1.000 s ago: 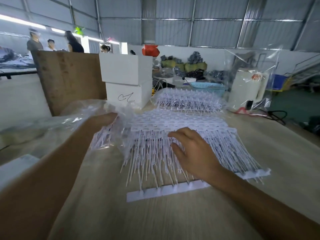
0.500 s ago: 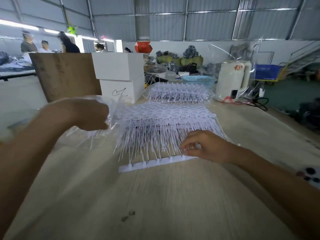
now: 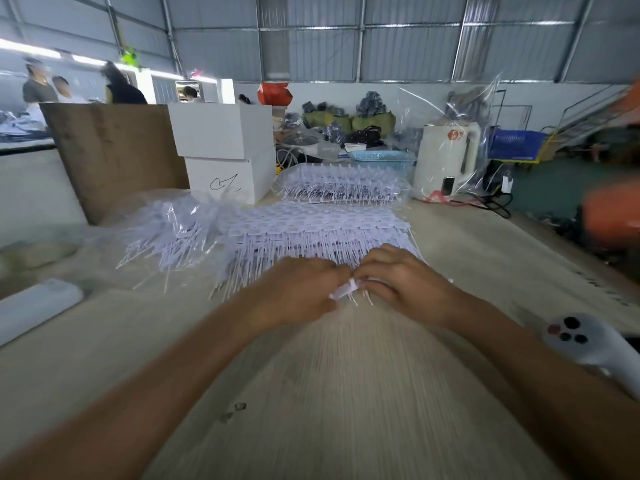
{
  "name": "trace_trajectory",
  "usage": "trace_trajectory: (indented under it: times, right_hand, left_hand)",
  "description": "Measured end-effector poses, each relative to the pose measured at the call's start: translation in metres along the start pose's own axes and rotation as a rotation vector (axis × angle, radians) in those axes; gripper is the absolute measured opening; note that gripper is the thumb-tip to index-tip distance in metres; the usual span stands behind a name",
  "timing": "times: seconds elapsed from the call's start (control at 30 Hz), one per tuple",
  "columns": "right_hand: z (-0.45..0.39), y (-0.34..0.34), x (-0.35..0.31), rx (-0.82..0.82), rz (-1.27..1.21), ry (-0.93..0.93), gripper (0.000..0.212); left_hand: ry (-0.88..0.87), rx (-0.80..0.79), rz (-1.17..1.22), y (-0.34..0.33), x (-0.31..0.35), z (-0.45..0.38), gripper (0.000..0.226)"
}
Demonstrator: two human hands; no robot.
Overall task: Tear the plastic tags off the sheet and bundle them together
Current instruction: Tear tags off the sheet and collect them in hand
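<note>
A long pale wooden table (image 3: 346,393) fills the foreground of a metal-walled workshop, its far end crowded with stock. A brown board (image 3: 114,157) leans upright at the left beside two stacked white boxes (image 3: 225,154), and a white appliance wrapped in clear film (image 3: 446,161) stands at the right behind a blue basket (image 3: 381,158). A clear plastic bag (image 3: 173,223) holding loose white tags lies left of centre, with a second stack of tag sheets (image 3: 343,185) farther back. The sheet of plastic tags (image 3: 311,233) being worked lies in the middle of the table, its label heads away from the person and its thin stems pointing toward them. At its near edge the two hands meet: the left hand (image 3: 298,292) and the right hand (image 3: 405,282) both have their fingers curled and pinch the white connecting strip (image 3: 346,289), which is bent upward between them. A white handheld controller (image 3: 581,341) rests at the table's right edge.
</note>
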State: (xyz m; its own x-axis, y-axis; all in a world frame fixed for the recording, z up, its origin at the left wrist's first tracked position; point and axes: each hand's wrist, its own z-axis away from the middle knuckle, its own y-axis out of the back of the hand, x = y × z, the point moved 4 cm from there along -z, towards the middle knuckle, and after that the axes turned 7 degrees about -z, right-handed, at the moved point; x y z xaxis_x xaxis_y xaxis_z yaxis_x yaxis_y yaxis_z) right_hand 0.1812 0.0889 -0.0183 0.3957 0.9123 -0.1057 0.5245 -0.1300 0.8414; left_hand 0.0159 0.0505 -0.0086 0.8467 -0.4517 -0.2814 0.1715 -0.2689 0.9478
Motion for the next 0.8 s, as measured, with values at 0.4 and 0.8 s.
trace_trajectory:
  times: [0.4,0.8]
  right_hand:
    - [0.010,0.047,0.028,0.357,0.140,-0.318,0.041]
    - [0.020,0.058,0.055,0.390,0.183,-0.557,0.016]
  left_hand:
    - [0.039,0.315,-0.281,0.077,-0.023,-0.026,0.009]
    - [0.039,0.440,-0.408,0.131,-0.044,-0.059,0.015]
